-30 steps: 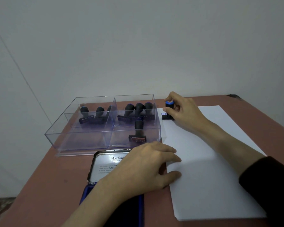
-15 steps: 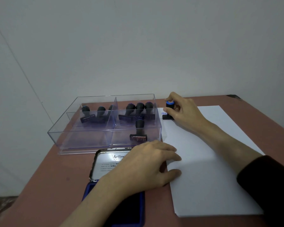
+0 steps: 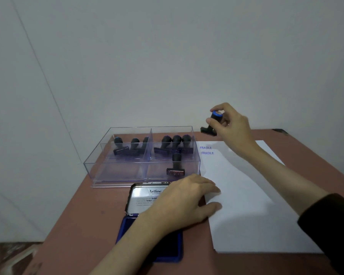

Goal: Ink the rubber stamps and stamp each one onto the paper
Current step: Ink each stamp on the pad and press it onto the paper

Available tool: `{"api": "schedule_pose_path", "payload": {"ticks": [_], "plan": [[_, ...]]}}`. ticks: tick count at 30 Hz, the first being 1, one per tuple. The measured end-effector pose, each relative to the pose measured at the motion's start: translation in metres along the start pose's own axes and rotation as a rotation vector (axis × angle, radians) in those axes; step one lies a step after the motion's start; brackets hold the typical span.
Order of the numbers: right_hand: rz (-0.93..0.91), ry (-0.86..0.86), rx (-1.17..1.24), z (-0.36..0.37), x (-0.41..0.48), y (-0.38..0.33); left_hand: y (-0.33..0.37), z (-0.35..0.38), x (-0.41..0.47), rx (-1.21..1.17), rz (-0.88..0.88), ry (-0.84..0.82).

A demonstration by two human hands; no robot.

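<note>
A black stamp (image 3: pixel 214 118) with a blue cap is pinched by its handle between the thumb and curled fingers of the right hand (image 3: pixel 229 126). It is held in the air, tilted, over the far edge of the table (image 3: pixel 83 225), just beyond the far left corner of the paper (image 3: pixel 256 195) and clear of the sheet. A blue print reading FRAGILE (image 3: pixel 205 147) is seen near that corner, and a second print (image 3: pixel 207 153) just below it.

The left hand (image 3: pixel 187 201) is laid palm down with fingers loosely spread, and nothing is gripped. Its fingertips are rested on the left edge of the paper, while part of the raised lid (image 3: pixel 141 197) of the ink pad (image 3: pixel 167 249) is covered by the palm. The word Artline is read on the lid. The blue case is set just beside the paper, and the dark pad is partly hidden under the forearm.

Behind the ink pad a clear plastic box (image 3: pixel 127 175) is placed, split by a divider into two compartments. In the left one, three stamps (image 3: pixel 118 147) are grouped at the back, the third half hidden by the divider. In the right one, a row of three stamps (image 3: pixel 176 142) is stood at the back, and a single stamp (image 3: pixel 176 165) is stood upright in front of it. A dark sleeve (image 3: pixel 330 225) is worn on the right arm.
</note>
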State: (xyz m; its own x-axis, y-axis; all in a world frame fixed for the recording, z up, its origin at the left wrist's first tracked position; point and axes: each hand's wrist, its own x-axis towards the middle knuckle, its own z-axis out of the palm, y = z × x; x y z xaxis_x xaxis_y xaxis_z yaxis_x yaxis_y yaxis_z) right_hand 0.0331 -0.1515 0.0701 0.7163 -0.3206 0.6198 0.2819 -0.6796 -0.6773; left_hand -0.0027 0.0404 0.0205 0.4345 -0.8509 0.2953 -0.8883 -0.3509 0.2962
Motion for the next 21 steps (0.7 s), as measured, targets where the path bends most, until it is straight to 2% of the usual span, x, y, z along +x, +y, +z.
{"api": "schedule_pose_path", "payload": {"ticks": [5, 11, 16, 21], "plan": [[-0.098, -0.071, 0.048, 0.024, 0.000, -0.047, -0.007, -0.026, -0.013, -0.078, -0.018, 0.326], [0.011, -0.386, -0.053, 0.077, -0.013, -0.067, -0.044, -0.056, -0.042, -0.063, -0.171, 0.683], [0.142, -0.525, -0.206, 0.086, -0.018, -0.063, -0.060, -0.061, -0.050, -0.127, -0.307, 0.794], [0.185, -0.560, -0.211, 0.088, -0.015, -0.066, -0.067, -0.053, -0.051, -0.024, -0.324, 0.767]]}}
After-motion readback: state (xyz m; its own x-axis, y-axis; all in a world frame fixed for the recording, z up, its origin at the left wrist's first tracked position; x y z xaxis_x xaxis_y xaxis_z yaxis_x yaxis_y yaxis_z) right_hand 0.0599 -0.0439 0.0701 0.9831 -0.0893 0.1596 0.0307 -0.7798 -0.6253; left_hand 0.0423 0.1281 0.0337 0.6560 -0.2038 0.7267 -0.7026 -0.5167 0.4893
